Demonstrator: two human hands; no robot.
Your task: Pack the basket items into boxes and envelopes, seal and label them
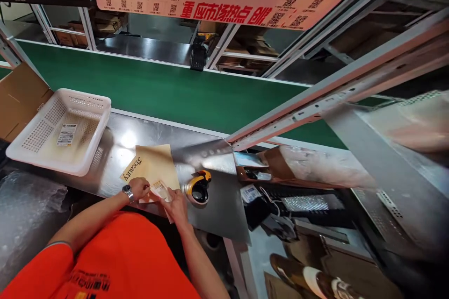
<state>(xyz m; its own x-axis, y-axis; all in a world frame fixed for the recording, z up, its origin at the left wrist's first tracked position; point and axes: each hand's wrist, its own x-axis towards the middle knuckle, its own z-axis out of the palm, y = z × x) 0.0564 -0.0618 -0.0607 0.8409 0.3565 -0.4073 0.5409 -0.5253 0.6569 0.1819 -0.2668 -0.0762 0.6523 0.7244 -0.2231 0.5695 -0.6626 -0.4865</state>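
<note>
A tan paper envelope point(154, 164) printed "Beauty" lies flat on the steel worktop point(119, 142). My left hand point(139, 188), with a wristwatch, pinches one side of a small white label point(160, 190) at the envelope's near edge. My right hand point(175, 204) pinches the label's other side. Both hands rest against the envelope's near end. A yellow and black tape dispenser point(198, 188) stands just right of my right hand.
A white plastic basket point(93, 138) holding a printed slip sits at the left. A green conveyor belt point(175, 91) runs behind the worktop. Bubble wrap point(24, 210) lies low left. Steel frame bars point(333, 88) and a cluttered shelf point(266, 170) fill the right.
</note>
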